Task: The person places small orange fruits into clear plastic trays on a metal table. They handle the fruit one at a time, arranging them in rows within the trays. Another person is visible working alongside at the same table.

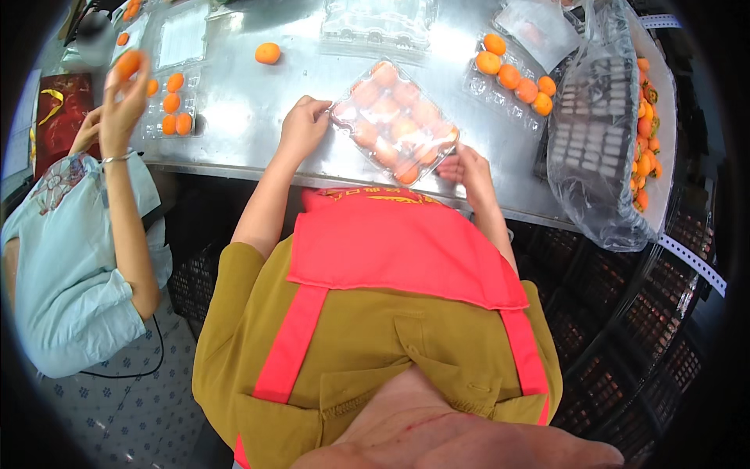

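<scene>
A clear plastic clamshell pack point(394, 120) filled with orange persimmons lies turned cornerwise on the metal table in front of me, its lid over the fruit. My left hand point(307, 124) is at its left corner, with thumb and finger pinched at the edge. At its lower right corner is my right hand point(467, 171), the thumb near the rim and the fingers partly hidden at the pack's side; whether it grips is unclear. Beyond my left hand a single persimmon point(268, 53) rests on the table. Several persimmons point(509, 76) sit in a partly filled clear tray to the right.
A black crate point(592, 117) lined with clear plastic holds many persimmons at the right. Empty clear trays point(378, 23) are stacked at the back. At left, a co-worker's raised hand point(123, 99) holds a persimmon beside another part-filled tray point(153, 120). The table's front edge point(234, 171) runs before me.
</scene>
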{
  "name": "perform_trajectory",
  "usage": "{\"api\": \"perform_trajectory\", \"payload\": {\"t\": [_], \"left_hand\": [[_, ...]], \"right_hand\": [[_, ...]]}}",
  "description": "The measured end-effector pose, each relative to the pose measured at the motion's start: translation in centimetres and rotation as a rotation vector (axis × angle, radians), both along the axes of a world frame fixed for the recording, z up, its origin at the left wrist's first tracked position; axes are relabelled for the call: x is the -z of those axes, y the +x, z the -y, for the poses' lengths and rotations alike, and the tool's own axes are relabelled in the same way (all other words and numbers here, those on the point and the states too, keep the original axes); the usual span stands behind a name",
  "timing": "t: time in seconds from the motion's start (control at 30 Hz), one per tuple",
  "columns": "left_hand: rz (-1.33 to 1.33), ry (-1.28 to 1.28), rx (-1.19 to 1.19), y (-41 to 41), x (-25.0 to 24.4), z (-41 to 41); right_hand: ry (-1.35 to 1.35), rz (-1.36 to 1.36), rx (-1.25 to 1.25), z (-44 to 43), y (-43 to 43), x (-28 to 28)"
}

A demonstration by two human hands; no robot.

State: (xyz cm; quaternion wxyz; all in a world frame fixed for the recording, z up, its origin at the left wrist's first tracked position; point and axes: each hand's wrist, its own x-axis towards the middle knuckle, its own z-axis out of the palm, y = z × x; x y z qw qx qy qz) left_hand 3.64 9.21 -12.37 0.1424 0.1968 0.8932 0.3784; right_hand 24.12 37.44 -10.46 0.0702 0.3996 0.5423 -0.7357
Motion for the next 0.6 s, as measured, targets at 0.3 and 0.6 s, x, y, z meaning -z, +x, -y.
{"api": "perform_trajectory", "payload": {"t": [0.3, 0.6], "left_hand": [[0.136, 0.022, -0.085, 4.9, 1.4, 0.0], [0.332, 0.084, -0.139, 4.7, 2.4, 0.3]], "right_hand": [[0.09, -0.222, 0.148, -3.1, -2.4, 1.2], [0.135, -0.132, 0.21, -0.1, 2.4, 1.5]]}}
